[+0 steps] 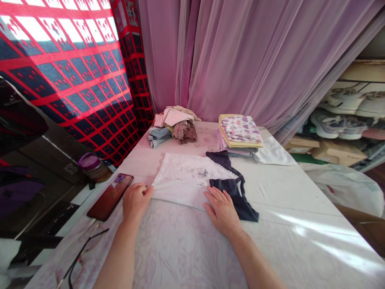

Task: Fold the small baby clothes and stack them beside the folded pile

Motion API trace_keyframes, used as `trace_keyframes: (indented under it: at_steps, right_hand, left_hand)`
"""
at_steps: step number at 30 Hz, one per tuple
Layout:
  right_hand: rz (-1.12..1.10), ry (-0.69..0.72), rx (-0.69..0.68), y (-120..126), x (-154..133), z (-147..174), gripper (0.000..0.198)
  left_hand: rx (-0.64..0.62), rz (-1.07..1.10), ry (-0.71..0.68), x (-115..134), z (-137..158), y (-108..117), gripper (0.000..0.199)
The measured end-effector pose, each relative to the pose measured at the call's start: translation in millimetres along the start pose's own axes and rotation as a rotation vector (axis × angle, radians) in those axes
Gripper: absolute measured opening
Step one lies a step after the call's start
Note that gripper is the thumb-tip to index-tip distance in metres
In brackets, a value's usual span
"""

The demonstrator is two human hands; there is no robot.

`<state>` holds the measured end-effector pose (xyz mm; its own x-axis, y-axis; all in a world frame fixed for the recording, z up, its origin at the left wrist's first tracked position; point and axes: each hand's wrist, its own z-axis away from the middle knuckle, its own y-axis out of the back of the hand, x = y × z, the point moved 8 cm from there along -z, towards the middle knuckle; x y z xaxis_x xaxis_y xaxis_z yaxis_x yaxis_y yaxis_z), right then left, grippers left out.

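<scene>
A white T-shirt (183,176) with navy sleeves (237,200) and a small black print lies flat on the table, its neck end toward the right. My left hand (136,200) is closed at the shirt's bottom hem, thumb and fingers pinching the near left corner. Lying on the near edge by the navy sleeve, my right hand (223,208) has its fingers stretched out over the fabric. Behind the shirt stand a loose heap of clothes (176,124) on the left and a neat folded stack (240,130) on the right.
Left of my hand lie a phone (110,197) and eyeglasses (81,253) on the table cover (180,249). A purple-lidded jar (94,166) stands beyond the left edge. White cloth (273,151) lies by the stack. Curtains (234,60) hang behind; shoes (339,124) fill a right-hand shelf.
</scene>
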<state>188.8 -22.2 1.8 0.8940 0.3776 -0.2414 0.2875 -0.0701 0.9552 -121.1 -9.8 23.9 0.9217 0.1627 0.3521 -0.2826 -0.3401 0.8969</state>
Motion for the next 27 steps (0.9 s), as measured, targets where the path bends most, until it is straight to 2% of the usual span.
trace_keyframes:
  at_steps: [3,5,9,11,14,16,20,27]
  right_hand:
    - [-0.004,0.001,0.001,0,0,0,0.039]
    - [-0.001,0.0,-0.002,0,0,0,0.039]
    - [-0.004,0.001,0.004,0,0,0,0.04]
    - [-0.005,0.001,0.007,1,0,1,0.04]
    - [0.008,-0.004,-0.002,0,0,1,0.04]
    - [0.023,-0.006,-0.016,-2,-1,0,0.041]
    - [0.05,-0.017,-0.024,-4,-2,-1,0.042]
    - [0.06,-0.007,0.015,-3,0,1,0.043]
  left_hand:
    - [0.013,-0.036,-0.017,3,0,2,0.036]
    - [0.054,-0.036,-0.028,7,1,4,0.028]
    - [0.111,0.052,-0.126,28,7,2,0.023]
    - [0.061,0.099,-0.257,48,13,-8,0.028]
    - [-0.083,0.107,-0.461,75,26,-28,0.037]
    - [-0.167,0.067,-0.528,83,33,-41,0.043]
    - [-0.208,-0.028,-0.498,81,34,-54,0.051]
    - [-0.18,-0.065,-0.448,78,31,-57,0.05]
